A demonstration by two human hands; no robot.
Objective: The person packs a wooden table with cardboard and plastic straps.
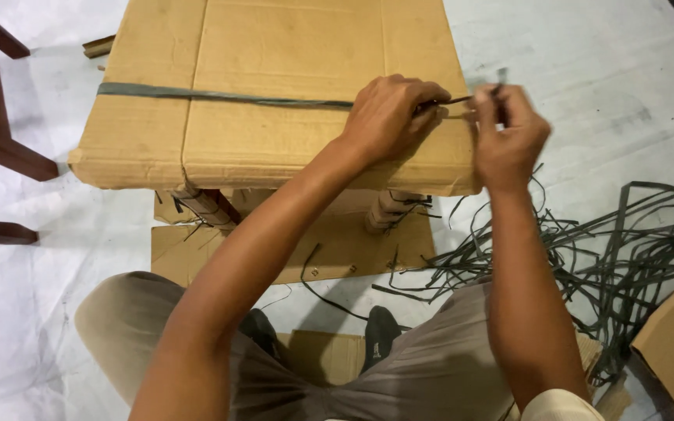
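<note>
Head view — hands (390,117) (506,136) seemingly pinching strap (220,95).

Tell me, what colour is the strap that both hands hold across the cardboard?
The strap is dark grey-green, seen best in the head view, against the brown cardboard.

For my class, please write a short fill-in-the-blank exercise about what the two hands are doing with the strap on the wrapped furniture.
1. The dark strap runs across a top wrapped in brown ____.
2. The left hand and right hand both pinch the ____.
3. A loose pile of straps lies on the floor to the person's ____.
4. The wrapped piece stands on wooden ____.

Missing words: cardboard; strap; right; legs
</note>
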